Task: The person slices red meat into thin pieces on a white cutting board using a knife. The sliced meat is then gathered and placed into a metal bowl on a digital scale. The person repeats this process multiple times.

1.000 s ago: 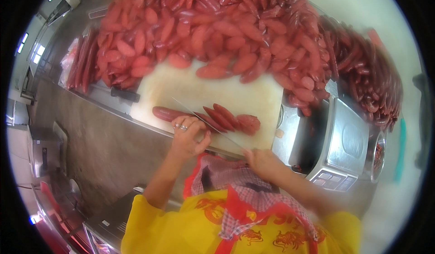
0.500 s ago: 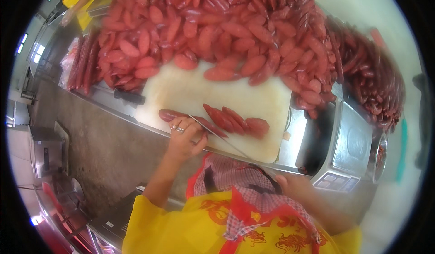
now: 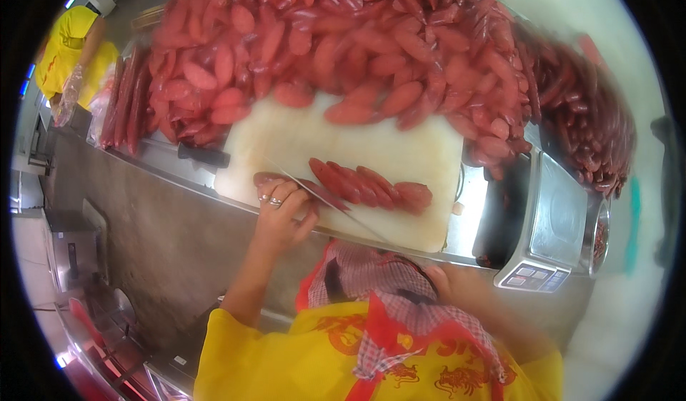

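My left hand (image 3: 284,209) is closed over a dark red sausage (image 3: 266,178) that lies at the near left of the white cutting board (image 3: 293,133). A long thin knife (image 3: 350,216) slants across the sausage just right of those fingers. Its handle runs back toward my right hand (image 3: 451,284), which grips it low at the board's near edge; part of this grip is blurred and hidden by the apron. Beyond the blade, several slanted sausage slices (image 3: 364,185) lean on one another in a row.
A large heap of cut sausage (image 3: 343,51) covers the far side. Whole sausages (image 3: 586,115) are piled at right, above a scale (image 3: 550,215) and metal bowl (image 3: 599,240). A black handle (image 3: 204,156) lies left of the board. A co-worker in yellow (image 3: 75,51) stands far left.
The row of slices has grown longer at its left end. The knife blade has shifted leftward along the sausage, with my left hand beside it. More of the co-worker shows.
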The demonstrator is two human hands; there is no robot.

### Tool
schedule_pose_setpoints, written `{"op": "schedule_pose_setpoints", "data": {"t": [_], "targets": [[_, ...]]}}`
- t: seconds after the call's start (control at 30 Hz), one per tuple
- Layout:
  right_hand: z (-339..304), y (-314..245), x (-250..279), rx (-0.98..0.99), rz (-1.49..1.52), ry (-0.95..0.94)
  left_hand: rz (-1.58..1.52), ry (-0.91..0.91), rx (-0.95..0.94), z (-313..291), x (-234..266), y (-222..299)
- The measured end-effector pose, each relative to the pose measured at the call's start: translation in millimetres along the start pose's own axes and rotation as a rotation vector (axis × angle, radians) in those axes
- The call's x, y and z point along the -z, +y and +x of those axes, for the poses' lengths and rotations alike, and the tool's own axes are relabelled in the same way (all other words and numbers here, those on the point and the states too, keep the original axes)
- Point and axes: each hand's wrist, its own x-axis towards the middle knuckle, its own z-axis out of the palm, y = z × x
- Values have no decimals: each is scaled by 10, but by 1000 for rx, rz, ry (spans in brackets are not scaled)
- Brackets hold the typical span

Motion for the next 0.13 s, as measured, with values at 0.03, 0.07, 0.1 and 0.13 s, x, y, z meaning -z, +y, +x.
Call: {"op": "schedule_pose_setpoints", "data": {"t": [0.03, 0.07, 0.1, 0.13], "targets": [[-103, 3, 43, -77, -46, -70, -17, -30, 14, 0, 1, -28], [-128, -1, 57, -137, -31, -116, -32, -29, 15, -6, 2, -48], [-143, -11, 75, -199, -16, -161, -52, -36, 32, -15, -8, -61], [-142, -23, 89, -264, 1, -206, -74, -40, 48, -34, -21, -66]]}}
